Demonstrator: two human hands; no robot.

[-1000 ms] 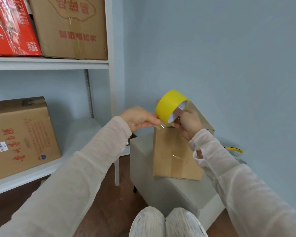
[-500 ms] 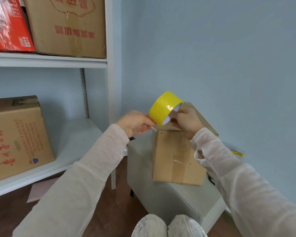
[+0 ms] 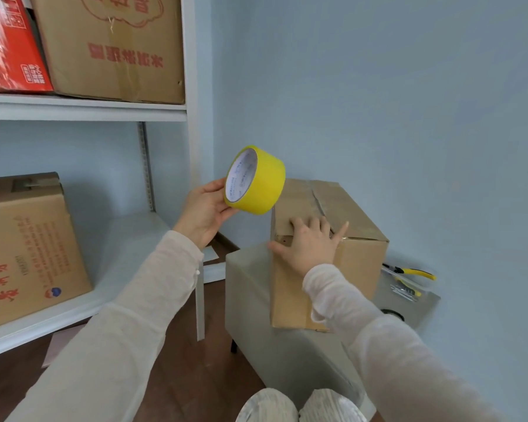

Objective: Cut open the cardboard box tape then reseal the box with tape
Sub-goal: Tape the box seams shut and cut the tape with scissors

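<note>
Cardboard box brown, closed; clear tape along top seam

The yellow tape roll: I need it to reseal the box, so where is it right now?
The yellow tape roll is held up in the left hand, just above and left of the cardboard box, near the white shelf post.

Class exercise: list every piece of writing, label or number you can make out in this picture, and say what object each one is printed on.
No text here can be quoted with confidence.
Brown box on the upper shelf: red characters, upside down, blurred.
Red box: white print, too small.
Box on the lower shelf: red characters, sideways, blurred.
Yellow tape roll: blue print inside the core, too small.
Cardboard box under the right hand: no print visible.
</note>
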